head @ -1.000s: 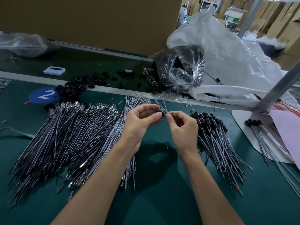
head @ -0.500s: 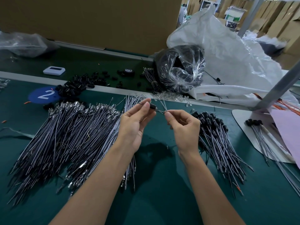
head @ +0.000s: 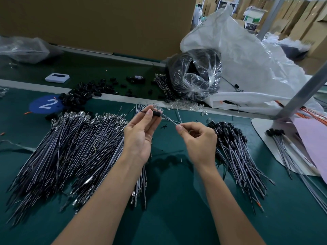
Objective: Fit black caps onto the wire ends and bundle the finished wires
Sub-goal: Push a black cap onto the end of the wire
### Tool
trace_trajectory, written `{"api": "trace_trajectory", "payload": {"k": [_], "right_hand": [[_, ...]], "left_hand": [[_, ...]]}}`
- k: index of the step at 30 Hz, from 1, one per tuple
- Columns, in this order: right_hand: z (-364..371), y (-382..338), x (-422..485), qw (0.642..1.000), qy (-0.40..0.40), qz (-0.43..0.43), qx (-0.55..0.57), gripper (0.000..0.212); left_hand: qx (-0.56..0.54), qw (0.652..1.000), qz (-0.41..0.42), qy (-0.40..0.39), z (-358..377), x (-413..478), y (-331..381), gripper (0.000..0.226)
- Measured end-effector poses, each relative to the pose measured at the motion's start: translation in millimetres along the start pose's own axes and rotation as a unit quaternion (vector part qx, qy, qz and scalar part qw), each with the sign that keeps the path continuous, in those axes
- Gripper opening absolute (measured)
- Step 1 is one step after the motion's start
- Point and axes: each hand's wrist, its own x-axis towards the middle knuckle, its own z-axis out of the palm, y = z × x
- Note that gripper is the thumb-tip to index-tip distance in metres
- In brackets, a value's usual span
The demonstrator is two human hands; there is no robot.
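Our left hand (head: pixel 139 138) pinches a black cap (head: pixel 156 113) that's sitting on a wire (head: pixel 170 120), and our right hand (head: pixel 200 142) pinches that same wire just beside it.

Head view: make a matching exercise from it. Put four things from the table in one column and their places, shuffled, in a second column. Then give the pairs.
Things
1. uncapped wire pile
2. capped wire pile
3. loose black caps
4. single black cap

Places
A. pinched by the left hand, on the wire that the right hand pinches
B. on the mat, right of the right hand
C. beside the blue disc marked 2
D. on the mat, left of the left hand

Pairs: 1-D, 2-B, 3-C, 4-A
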Motion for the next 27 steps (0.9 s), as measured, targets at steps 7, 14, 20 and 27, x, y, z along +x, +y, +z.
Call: {"api": "trace_trajectory", "payload": {"k": [7,14,20,27], "right_hand": [[0.7,-1.5,0.2,1.0,-0.002,-0.007,-0.002,0.012],[1.8,-2.4,-1.4,0.999,-0.004,-0.027,-0.018,0.004],[2.7,-4.7,-1.4,0.998,0.017,-0.045,-0.029,0.012],[2.9,-5.2,-1.8,0.993,-0.005,-0.09,-0.072,0.018]], "left_hand": [[0.046,0.998,0.001,-0.038,0.5,-1.2,-3.3,0.012],[0.074,0.995,-0.013,-0.067,1.6,-3.9,-9.3,0.018],[0.11,0.991,-0.007,-0.081,3.0,-6.1,-12.5,0.017],[0.169,0.982,-0.013,-0.078,1.5,-7.0,-10.1,0.009]]}}
